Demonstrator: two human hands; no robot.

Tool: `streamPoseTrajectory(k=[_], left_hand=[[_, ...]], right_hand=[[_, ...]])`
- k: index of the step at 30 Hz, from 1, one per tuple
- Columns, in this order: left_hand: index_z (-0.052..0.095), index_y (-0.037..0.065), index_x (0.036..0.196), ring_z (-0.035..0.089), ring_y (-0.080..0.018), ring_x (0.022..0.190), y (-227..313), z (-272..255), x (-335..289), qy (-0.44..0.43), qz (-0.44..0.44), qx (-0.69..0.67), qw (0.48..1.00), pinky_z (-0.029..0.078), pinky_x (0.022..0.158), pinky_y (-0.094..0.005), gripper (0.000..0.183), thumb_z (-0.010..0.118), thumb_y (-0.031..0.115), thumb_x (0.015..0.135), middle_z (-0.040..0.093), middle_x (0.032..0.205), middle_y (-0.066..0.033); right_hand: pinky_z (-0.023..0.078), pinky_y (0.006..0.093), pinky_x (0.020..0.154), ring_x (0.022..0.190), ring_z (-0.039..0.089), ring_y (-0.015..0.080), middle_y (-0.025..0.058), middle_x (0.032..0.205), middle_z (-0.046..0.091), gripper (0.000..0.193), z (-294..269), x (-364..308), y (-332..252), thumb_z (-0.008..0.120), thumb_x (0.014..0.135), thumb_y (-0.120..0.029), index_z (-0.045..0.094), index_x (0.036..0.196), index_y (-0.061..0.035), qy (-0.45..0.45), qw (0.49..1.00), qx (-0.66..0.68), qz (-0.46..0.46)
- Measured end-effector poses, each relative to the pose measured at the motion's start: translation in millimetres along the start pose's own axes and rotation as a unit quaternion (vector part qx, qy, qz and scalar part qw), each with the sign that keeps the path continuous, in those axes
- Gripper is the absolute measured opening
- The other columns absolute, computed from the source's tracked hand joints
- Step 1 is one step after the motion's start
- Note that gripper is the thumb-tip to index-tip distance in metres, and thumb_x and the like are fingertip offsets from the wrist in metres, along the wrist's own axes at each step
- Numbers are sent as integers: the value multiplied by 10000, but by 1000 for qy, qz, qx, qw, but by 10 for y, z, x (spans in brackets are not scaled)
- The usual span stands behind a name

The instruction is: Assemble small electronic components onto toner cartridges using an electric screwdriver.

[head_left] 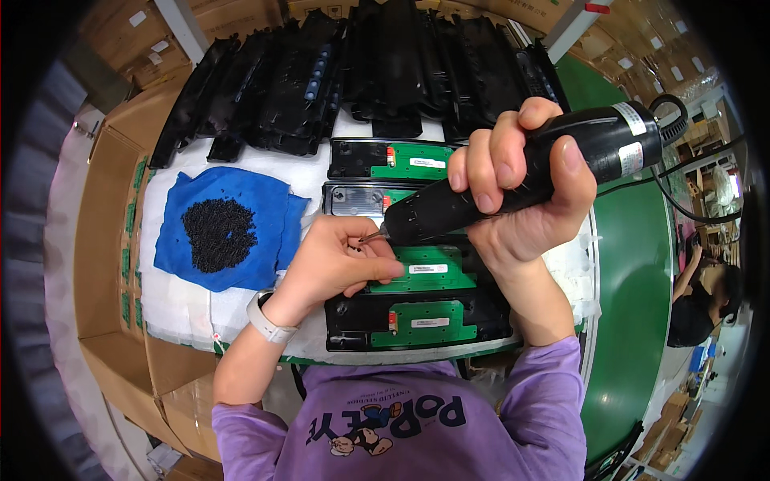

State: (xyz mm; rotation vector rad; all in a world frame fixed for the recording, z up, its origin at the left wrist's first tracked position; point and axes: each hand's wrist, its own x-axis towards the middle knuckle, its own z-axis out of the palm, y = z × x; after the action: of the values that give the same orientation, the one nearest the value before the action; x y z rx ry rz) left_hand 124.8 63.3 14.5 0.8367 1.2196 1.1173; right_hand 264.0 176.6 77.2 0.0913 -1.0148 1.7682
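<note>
My right hand (521,192) is wrapped round a black electric screwdriver (437,212), its body slanting up to the right and its bit pointing left. The bit tip meets the curled fingers of my left hand (333,256). Small black screws (358,248) show in those fingers, though how many is unclear. Below my hands lies a black housing with a green circuit board (441,279), partly covered by the left fingers. Another housing with a green board (449,313) sits nearer me. Two more lie beyond, the farthest with its board (413,163) in full view.
On the left, a blue cloth (172,228) bears a heap of black screws (218,232). Long black plastic parts (393,72) are piled along the far side. An open cardboard box (116,321) stands at the left. The screwdriver's cable (682,210) loops off right; another person (706,305) is beyond.
</note>
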Motion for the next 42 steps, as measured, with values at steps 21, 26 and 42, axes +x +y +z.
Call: streamPoseTrajectory(k=[21, 26, 42], left_hand=[[608, 6, 862, 427, 0, 502, -132, -411, 150, 141, 87, -17, 986, 287, 432, -140, 120, 611, 121, 828, 577, 635, 8], [612, -3, 865, 433, -11, 488, -276, -415, 199, 129, 124, -17, 984, 306, 424, -150, 109, 590, 100, 838, 593, 651, -11], [608, 1, 891, 377, -15, 487, -91, -293, 91, 113, 111, -121, 980, 266, 432, -142, 113, 573, 100, 849, 577, 663, -21]], right_hand=[[402, 195, 523, 578, 502, 67, 35, 702, 542, 225, -11, -89, 457, 641, 679, -6, 510, 862, -4, -107, 974, -182, 83], [439, 226, 504, 526, 512, 93, 37, 610, 518, 205, 92, -57, 495, 625, 684, -28, 453, 796, -18, -286, 872, -397, 24], [412, 289, 475, 426, 424, 119, 17, 575, 453, 338, -81, 69, 149, 549, 820, -314, 460, 980, -30, -145, 988, -56, 13]])
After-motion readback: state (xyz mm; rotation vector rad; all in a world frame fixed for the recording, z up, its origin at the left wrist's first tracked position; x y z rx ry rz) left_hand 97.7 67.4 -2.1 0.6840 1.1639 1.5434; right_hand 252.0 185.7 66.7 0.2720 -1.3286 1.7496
